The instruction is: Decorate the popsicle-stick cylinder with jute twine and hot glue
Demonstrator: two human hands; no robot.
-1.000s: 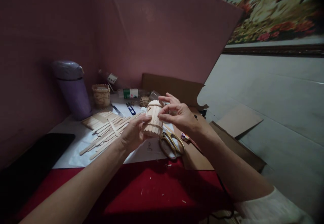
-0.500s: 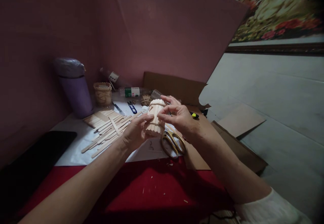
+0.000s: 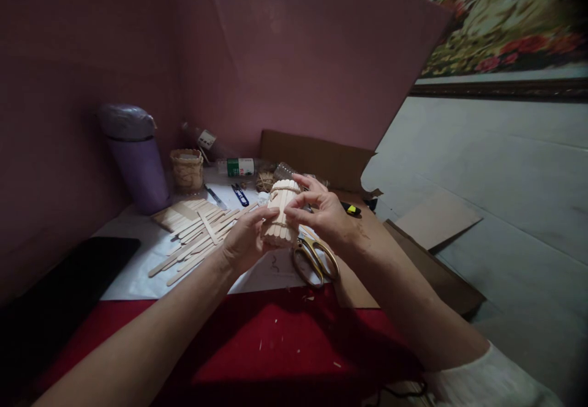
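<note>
Between my hands is a small cup covered in upright craft sticks (image 3: 282, 201), with twine around it near the top and the bottom. My left hand (image 3: 247, 235) grips it from the left and below, thumb pressed on the sticks. At its right side is my right hand (image 3: 324, 211), thumb and forefinger closed against the sticks and the other fingers behind the rim. Just below the cup lie gold-handled scissors (image 3: 315, 262). A pile of loose craft sticks (image 3: 197, 241) spreads to the left of my left hand.
A purple tumbler (image 3: 140, 171) and a twine-wrapped cup (image 3: 187, 171) stand at the back left. Plastic bottles, a ball of twine (image 3: 265, 181) and a blue cutter (image 3: 240, 195) lie behind. A black tablet-like slab (image 3: 82, 290) rests at left; cardboard (image 3: 316, 159) leans at the back.
Both hands keep their hold on the stick-covered cup. My right thumb and forefinger have shifted very slightly along the sticks; nothing else has visibly moved.
</note>
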